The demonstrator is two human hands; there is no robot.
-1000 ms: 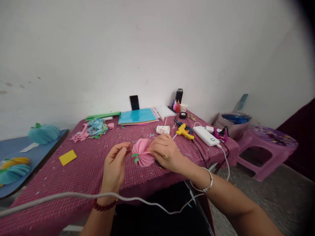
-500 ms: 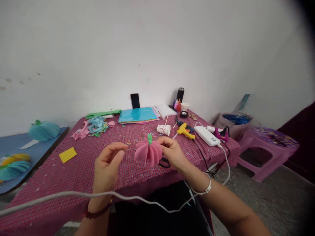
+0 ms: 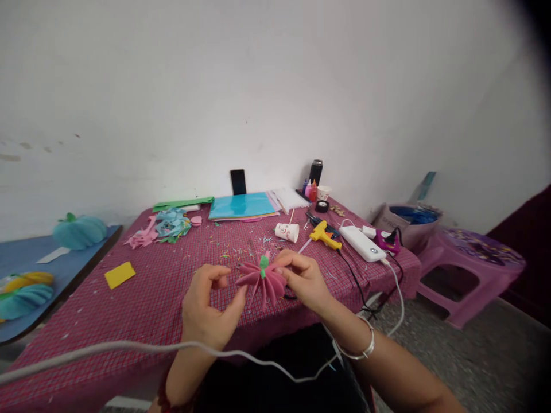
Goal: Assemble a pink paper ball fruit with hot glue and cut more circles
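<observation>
Both hands hold a pink folded-paper pumpkin (image 3: 262, 281) with a small green stem over the near edge of the table (image 3: 142, 310), which has a red checked cloth. My right hand (image 3: 305, 278) pinches its right side with closed fingers. My left hand (image 3: 209, 307) touches its left underside with the thumb, and the fingers curl in. The paper leaves fan out downward between the hands. A bangle shows on my right wrist.
A yellow glue gun (image 3: 323, 234), white power bank (image 3: 360, 243), tipped paper cup (image 3: 287, 232), paper sheets (image 3: 241, 205) and paper scraps (image 3: 166, 225) lie further back. A yellow card (image 3: 119, 275) lies left. A white cable (image 3: 129, 347) crosses in front. A pink stool (image 3: 469, 258) stands right.
The right hand lifted the pink pumpkin off the cloth and turned it stem up. The left hand came in from the left and now touches its underside.
</observation>
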